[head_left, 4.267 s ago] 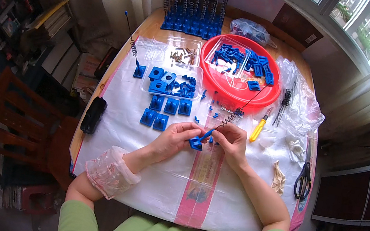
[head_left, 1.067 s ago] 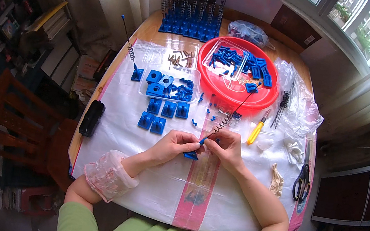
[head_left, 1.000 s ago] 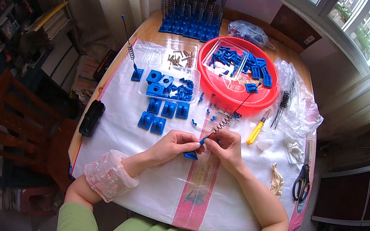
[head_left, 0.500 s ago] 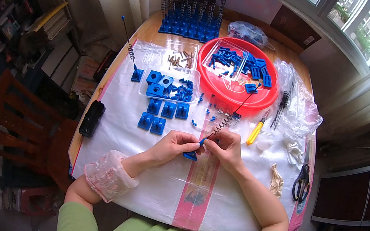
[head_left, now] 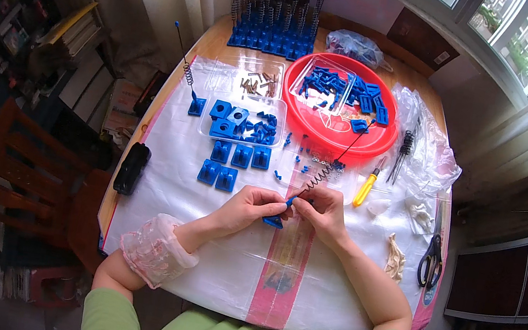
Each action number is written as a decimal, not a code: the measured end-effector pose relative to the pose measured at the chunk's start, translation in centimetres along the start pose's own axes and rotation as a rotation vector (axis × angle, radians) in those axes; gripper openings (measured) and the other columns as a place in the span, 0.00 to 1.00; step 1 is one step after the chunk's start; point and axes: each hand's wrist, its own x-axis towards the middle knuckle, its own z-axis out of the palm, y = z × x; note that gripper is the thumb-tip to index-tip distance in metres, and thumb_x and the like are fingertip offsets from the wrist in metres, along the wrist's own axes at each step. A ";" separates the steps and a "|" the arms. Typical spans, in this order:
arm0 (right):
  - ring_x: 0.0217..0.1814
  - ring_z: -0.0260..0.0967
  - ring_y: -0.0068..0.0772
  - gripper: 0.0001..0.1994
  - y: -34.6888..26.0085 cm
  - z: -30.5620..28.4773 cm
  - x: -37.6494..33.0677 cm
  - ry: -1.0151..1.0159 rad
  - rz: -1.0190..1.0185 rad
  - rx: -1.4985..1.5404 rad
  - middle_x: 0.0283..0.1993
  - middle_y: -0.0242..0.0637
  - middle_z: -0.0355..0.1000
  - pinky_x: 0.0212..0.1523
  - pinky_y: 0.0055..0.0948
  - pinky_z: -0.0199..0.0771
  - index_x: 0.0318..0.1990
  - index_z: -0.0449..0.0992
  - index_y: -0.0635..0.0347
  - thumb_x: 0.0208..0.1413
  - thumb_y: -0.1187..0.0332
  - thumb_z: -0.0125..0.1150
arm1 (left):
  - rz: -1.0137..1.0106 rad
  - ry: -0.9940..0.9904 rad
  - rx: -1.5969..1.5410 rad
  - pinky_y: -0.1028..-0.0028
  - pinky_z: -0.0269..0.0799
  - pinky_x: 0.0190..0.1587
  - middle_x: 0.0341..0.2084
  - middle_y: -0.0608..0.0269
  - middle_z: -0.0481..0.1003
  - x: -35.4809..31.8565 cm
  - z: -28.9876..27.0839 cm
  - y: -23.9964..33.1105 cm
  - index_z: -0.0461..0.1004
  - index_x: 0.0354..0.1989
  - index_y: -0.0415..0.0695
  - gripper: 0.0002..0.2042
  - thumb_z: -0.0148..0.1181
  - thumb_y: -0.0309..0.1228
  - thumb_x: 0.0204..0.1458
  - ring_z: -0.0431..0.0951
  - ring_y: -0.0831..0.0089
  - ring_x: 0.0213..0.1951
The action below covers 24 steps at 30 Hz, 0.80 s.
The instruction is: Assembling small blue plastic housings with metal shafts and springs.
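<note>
Close together over the pink stripe of the table cover, both my hands work on one small assembly. My left hand [head_left: 249, 208] pinches a blue plastic base [head_left: 272, 221], its flat foot showing below the fingers. With thumb and fingertips, my right hand [head_left: 322, 214] grips the lower end of a black coil spring [head_left: 319, 180] where it meets the base's blue neck. From the coil a thin straight rod slants up and right across the red basin [head_left: 388, 146]. The joint itself is mostly covered by my fingers.
Several blue bases [head_left: 241, 156] lie left of my hands, below a clear tray [head_left: 204, 129] of blue parts. One spring assembly [head_left: 196, 106] stands farther left; rows of them [head_left: 272, 40] fill the back. A yellow screwdriver [head_left: 363, 192] and black scissors [head_left: 430, 260] lie right.
Both hands keep nearly the same place and grip. The far end of the rod has shifted slightly to the right.
</note>
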 end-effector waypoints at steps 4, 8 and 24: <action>0.34 0.73 0.19 0.04 0.0 -0.1 0.0 -0.016 -0.017 -0.011 0.32 0.34 0.76 0.36 0.21 0.72 0.37 0.79 0.70 0.56 0.77 0.65 | 0.001 0.001 0.008 0.75 0.71 0.53 0.39 0.64 0.79 0.0 0.1 0.2 0.78 0.45 0.36 0.11 0.55 0.30 0.64 0.77 0.78 0.44; 0.34 0.74 0.21 0.03 -0.2 0.0 0.1 -0.032 -0.024 -0.002 0.32 0.34 0.76 0.36 0.22 0.74 0.36 0.79 0.70 0.56 0.78 0.64 | 0.006 0.004 0.001 0.75 0.71 0.52 0.38 0.65 0.79 -0.1 0.1 0.2 0.78 0.45 0.36 0.10 0.55 0.30 0.64 0.77 0.79 0.44; 0.32 0.72 0.18 0.03 0.0 0.0 0.1 -0.020 -0.027 -0.047 0.30 0.33 0.75 0.33 0.20 0.71 0.35 0.80 0.69 0.55 0.78 0.65 | 0.005 0.019 0.012 0.76 0.71 0.52 0.38 0.66 0.79 0.0 0.0 -0.1 0.78 0.45 0.36 0.10 0.55 0.29 0.64 0.76 0.79 0.44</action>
